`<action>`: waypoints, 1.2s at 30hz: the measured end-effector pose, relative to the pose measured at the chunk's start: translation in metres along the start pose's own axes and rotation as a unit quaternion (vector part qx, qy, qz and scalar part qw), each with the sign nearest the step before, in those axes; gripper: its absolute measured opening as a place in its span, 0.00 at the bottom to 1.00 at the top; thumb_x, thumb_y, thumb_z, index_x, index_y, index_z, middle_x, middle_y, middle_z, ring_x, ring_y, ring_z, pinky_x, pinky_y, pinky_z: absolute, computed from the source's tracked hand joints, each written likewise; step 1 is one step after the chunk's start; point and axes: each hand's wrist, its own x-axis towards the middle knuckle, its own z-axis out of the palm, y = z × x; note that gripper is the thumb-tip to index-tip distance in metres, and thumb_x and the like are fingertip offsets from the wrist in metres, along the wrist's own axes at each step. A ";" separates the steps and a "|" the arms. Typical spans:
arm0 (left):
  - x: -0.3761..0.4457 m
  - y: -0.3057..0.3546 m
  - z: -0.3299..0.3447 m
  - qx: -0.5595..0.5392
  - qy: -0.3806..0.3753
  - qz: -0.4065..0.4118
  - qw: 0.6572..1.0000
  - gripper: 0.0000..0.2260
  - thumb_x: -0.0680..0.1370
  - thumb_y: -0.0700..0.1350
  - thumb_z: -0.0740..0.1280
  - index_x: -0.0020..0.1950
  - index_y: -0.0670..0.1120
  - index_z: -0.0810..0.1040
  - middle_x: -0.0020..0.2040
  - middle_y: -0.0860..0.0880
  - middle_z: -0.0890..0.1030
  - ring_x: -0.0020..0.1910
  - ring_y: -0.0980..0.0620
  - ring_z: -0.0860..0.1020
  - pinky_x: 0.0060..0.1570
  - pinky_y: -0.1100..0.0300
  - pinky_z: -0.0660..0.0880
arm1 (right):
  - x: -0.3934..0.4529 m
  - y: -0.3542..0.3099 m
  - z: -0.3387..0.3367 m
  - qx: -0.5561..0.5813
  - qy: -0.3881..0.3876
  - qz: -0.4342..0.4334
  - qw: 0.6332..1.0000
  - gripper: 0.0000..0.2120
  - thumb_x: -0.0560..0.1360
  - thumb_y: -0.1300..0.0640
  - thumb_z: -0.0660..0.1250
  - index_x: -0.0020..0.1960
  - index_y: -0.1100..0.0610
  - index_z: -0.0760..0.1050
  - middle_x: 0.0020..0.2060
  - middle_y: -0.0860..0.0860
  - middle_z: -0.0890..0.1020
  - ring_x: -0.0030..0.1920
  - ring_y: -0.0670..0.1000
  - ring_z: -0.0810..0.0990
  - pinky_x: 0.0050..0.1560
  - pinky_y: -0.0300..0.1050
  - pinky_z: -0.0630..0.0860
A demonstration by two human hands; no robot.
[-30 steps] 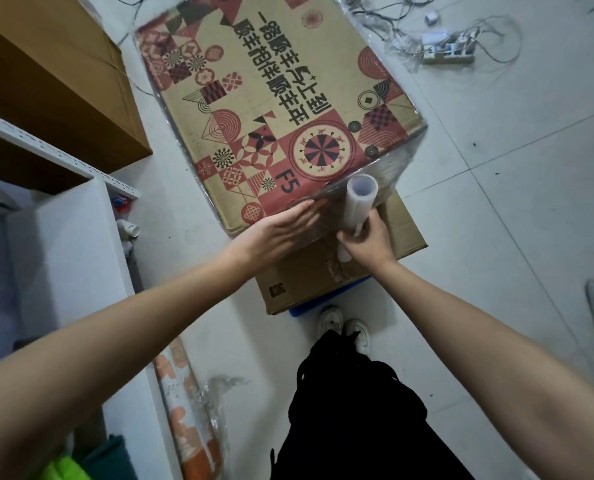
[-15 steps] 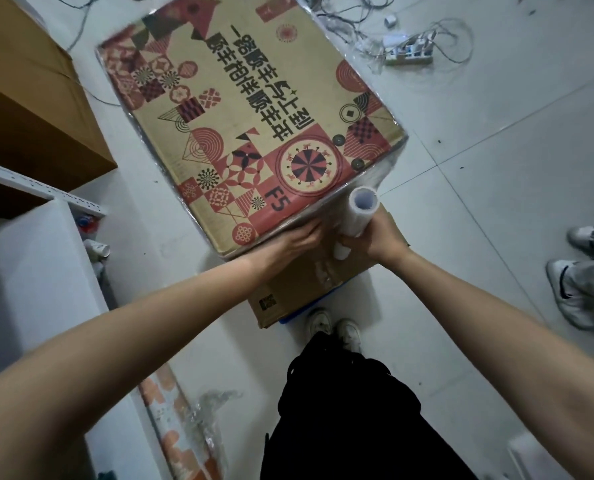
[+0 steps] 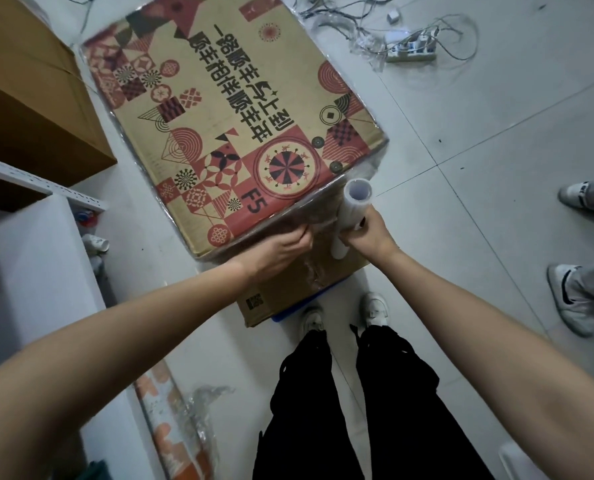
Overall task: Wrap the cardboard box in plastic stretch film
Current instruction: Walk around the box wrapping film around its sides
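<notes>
The right hand (image 3: pixel 366 233) grips the near-upright film roll (image 3: pixel 352 213) at the cardboard box (image 3: pixel 240 126)'s near right corner, just right of the left hand (image 3: pixel 281 247) pinching film on the near side.

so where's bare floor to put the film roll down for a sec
Bare tile lies right of the patterned box, between it and the bystander's shoes. The far right corner by the power strip is tangled with cables. Left, plain cartons and shelf crowd in. The right hand holds the roll.
</notes>
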 end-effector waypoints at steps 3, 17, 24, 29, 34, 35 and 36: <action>0.008 -0.007 -0.007 0.085 0.020 0.047 0.995 0.25 0.75 0.41 0.62 0.73 0.44 0.63 0.74 0.44 0.62 0.73 0.44 0.56 0.69 0.43 0.44 | -0.003 0.003 -0.005 0.009 -0.034 -0.048 0.998 0.20 0.66 0.72 0.71 0.57 0.67 0.71 0.48 0.54 0.75 0.50 0.49 0.73 0.45 0.21 0.67; 0.006 -0.011 -0.035 -0.036 -0.146 -0.008 0.989 0.29 0.78 0.33 0.55 0.76 0.41 0.46 0.77 0.44 0.43 0.74 0.45 0.40 0.63 0.45 0.33 | 0.026 0.027 -0.037 -0.153 -0.097 -0.073 0.981 0.23 0.65 0.53 0.76 0.56 0.58 0.73 0.51 0.55 0.79 0.49 0.56 0.77 0.44 0.43 0.71; 0.016 -0.010 -0.036 -0.099 -0.197 -0.039 0.975 0.30 0.78 0.32 0.54 0.76 0.40 0.43 0.76 0.43 0.39 0.74 0.45 0.38 0.69 0.49 0.35 | 0.024 0.034 -0.037 0.075 -0.145 -0.046 0.985 0.20 0.67 0.66 0.74 0.53 0.59 0.68 0.42 0.47 0.75 0.46 0.47 0.75 0.47 0.41 0.74; 0.015 -0.012 -0.038 -0.074 -0.223 -0.028 0.972 0.30 0.78 0.38 0.58 0.76 0.42 0.47 0.77 0.44 0.43 0.74 0.44 0.40 0.63 0.47 0.31 | 0.015 0.037 -0.020 -0.015 -0.124 -0.045 0.991 0.26 0.64 0.49 0.78 0.56 0.52 0.70 0.50 0.49 0.76 0.48 0.46 0.75 0.44 0.38 0.71; 0.014 -0.008 -0.032 -0.051 -0.162 -0.016 0.985 0.32 0.72 0.30 0.49 0.76 0.39 0.43 0.76 0.42 0.41 0.74 0.44 0.40 0.65 0.48 0.33 | 0.014 0.044 -0.026 0.032 -0.040 -0.064 0.997 0.18 0.69 0.56 0.74 0.55 0.54 0.72 0.50 0.53 0.78 0.49 0.51 0.77 0.47 0.47 0.77; 0.015 -0.008 -0.031 -0.051 -0.154 -0.022 0.987 0.32 0.71 0.29 0.46 0.75 0.39 0.42 0.76 0.43 0.41 0.74 0.45 0.40 0.65 0.50 0.33 | 0.014 0.046 -0.027 0.035 -0.045 -0.067 0.996 0.19 0.69 0.57 0.73 0.55 0.51 0.70 0.49 0.51 0.78 0.48 0.49 0.76 0.44 0.40 0.76; 0.014 -0.009 -0.032 -0.049 -0.157 -0.035 0.986 0.31 0.74 0.29 0.46 0.75 0.40 0.41 0.76 0.43 0.40 0.74 0.46 0.39 0.65 0.51 0.33 | 0.013 0.047 -0.027 0.036 -0.055 -0.066 0.996 0.20 0.69 0.58 0.72 0.56 0.48 0.67 0.48 0.49 0.77 0.47 0.46 0.75 0.43 0.33 0.73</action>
